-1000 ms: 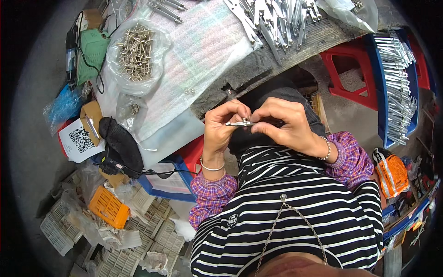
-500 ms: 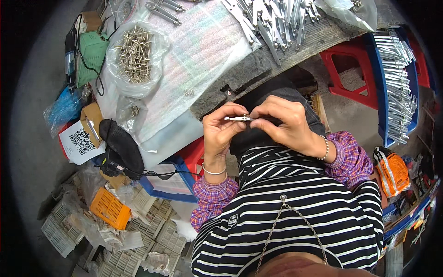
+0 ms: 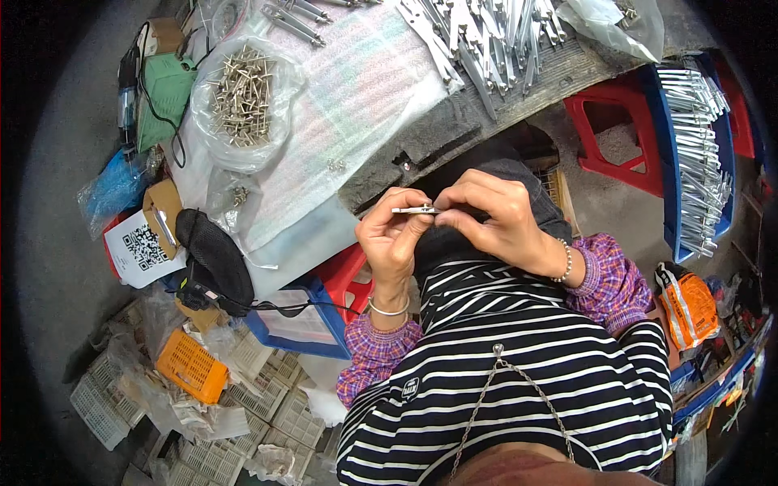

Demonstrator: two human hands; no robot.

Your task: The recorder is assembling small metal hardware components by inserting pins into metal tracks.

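Crosswise: metal piece (image 3: 414,211) | long axis left–right | left hand (image 3: 389,235), right hand (image 3: 496,215): fingertips clamped on it

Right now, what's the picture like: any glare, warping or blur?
In the head view, the corners fall to black and the blue tray bows near the rim; also in the head view, bright glare whitens the metal strips; same head view, the small metal part between the left hand and right hand is too small to judge for blur.

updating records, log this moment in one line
left hand: holds slim silvery metal part; right hand: at its right end; nearby: clear plastic bag of metal pins
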